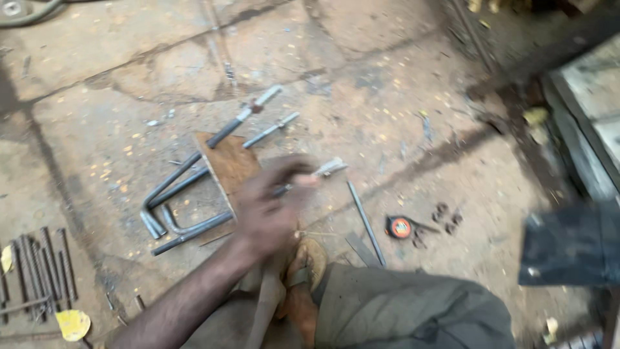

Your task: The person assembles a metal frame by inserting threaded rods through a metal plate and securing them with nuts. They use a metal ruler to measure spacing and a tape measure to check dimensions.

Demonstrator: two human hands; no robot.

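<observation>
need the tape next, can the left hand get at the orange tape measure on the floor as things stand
Probably yes. The left hand is low over the rusty plate, and the tape measure lies in the open to its right. Only a thin loose rod lies on the floor between them.

One label is in view, and it sits on the tape measure (pixel 400 227) lying on the concrete floor (pixel 361 77), just right of a thin loose rod (pixel 365 223). It is a round orange-red disc set in the middle of the black case, with small pale markings too blurred to make out. No packages, signs or screens show anywhere else here.
</observation>
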